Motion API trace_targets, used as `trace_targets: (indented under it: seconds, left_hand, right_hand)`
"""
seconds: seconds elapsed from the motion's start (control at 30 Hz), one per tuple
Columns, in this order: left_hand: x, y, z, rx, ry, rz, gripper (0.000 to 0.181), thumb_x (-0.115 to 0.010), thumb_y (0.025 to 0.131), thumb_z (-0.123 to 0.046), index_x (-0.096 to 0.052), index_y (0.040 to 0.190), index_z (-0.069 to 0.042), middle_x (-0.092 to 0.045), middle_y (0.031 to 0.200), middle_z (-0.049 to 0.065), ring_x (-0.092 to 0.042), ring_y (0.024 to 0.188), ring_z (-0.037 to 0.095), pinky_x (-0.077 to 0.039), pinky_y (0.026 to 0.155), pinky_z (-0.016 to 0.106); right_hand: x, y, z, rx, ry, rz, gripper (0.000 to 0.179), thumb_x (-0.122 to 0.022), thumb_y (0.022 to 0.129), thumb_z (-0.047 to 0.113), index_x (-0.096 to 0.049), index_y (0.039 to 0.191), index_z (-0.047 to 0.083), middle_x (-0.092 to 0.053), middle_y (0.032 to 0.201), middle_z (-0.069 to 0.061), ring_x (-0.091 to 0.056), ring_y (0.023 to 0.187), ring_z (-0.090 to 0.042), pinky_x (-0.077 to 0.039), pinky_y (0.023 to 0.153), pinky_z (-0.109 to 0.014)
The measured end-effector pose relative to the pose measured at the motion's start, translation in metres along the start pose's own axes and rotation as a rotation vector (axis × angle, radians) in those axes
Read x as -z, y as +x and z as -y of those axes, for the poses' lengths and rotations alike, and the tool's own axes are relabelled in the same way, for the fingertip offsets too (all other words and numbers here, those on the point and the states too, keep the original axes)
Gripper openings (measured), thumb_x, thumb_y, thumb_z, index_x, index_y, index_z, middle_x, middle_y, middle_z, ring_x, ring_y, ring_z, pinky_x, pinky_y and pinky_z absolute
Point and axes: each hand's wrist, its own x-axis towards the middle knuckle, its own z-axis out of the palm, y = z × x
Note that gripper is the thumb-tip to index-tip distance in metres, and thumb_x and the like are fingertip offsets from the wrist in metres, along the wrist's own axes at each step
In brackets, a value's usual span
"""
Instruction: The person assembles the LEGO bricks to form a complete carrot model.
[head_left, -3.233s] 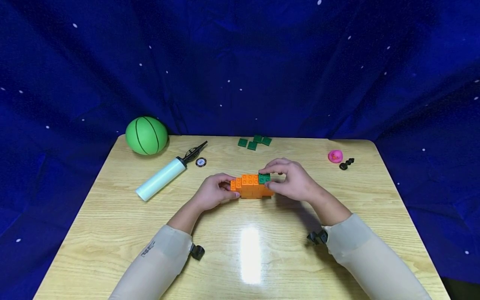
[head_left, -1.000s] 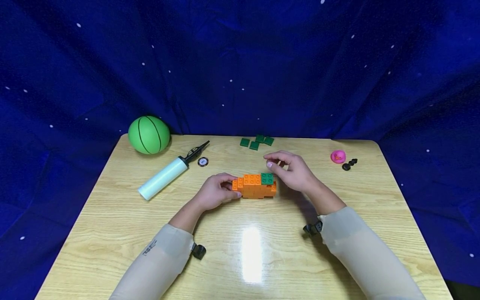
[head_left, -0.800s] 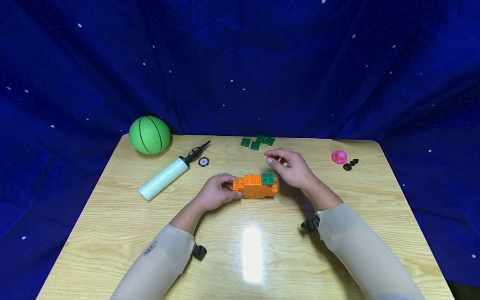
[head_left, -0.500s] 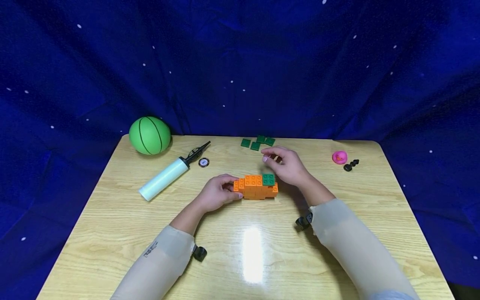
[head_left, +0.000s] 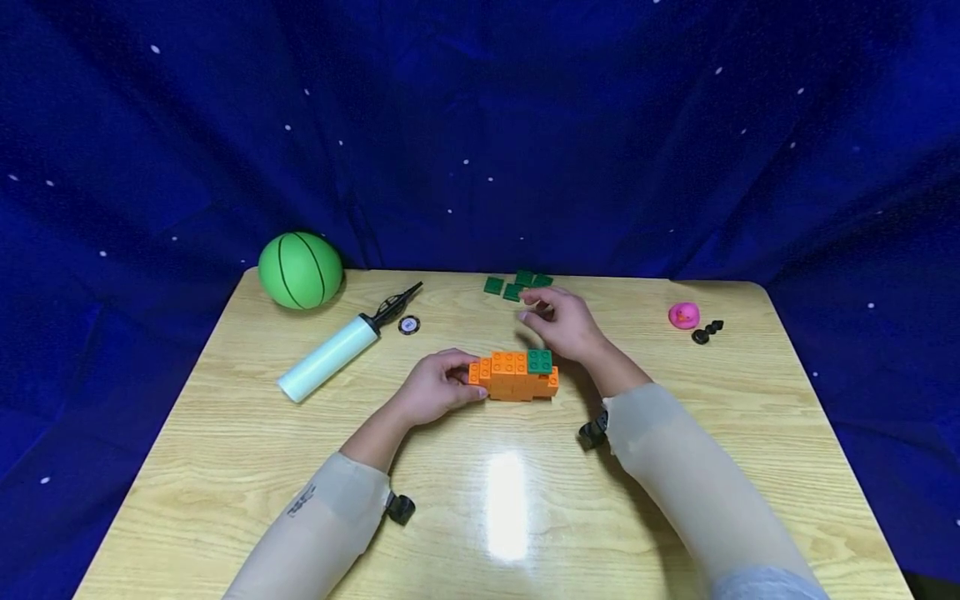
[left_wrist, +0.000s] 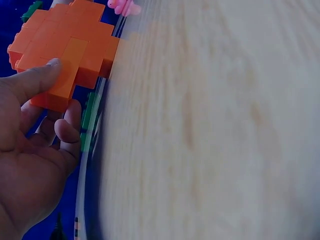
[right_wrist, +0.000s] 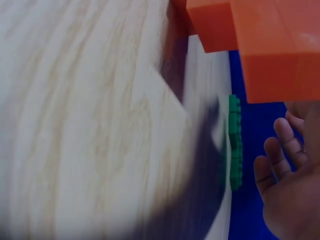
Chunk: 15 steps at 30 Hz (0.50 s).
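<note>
One orange build (head_left: pixel 512 383) — gripped by the left hand (head_left: pixel 433 389).
Right hand (head_left: pixel 566 325), relaxed and empty, has been brought toward the green pieces (head_left: pixel 513 292) — none judged taken yet.

Here's the stepped orange plastic brick build (head_left: pixel 510 385) at the middle of the pale wood table (head_left: pixel 300 467), studs up, its ends stepping down from a taller centre. On its top towards the right sits a bright green square four-stud plastic brick (head_left: pixel 539 361), and beyond, four thin dark green square plastic bricks (head_left: pixel 493 285) lie flat, loosely grouped, by the far edge.
</note>
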Motion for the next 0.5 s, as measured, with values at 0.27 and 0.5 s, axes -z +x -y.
trace_targets:
  seconds: [0.27,0.5]
  left_hand:
    - [0.001,-0.001,0.001,-0.007,0.030,-0.015,0.044,-0.087,0.085,-0.016,-0.073,0.126,-0.008,-0.068,0.112,0.001,-0.068,0.094,0.018,-0.058,0.081,0.032]
    - [-0.002,0.000,0.003,-0.020,0.018,-0.011,0.044,-0.088,0.085,-0.016,-0.073,0.125,-0.006,-0.068,0.112,0.003,-0.067,0.094,0.017,-0.057,0.081,0.031]
  right_hand:
    - [-0.009,0.017,-0.007,-0.064,-0.060,0.037,0.055,-0.069,0.101,0.025,-0.052,0.151,0.010,-0.060,0.142,-0.011,-0.052,0.131,-0.033,-0.041,0.111,-0.052]
    - [-0.014,0.025,-0.017,-0.084,-0.105,0.050,0.072,-0.072,0.099,0.025,-0.036,0.160,0.010,-0.057,0.149,-0.009,-0.048,0.136,-0.036,-0.035,0.115,-0.052]
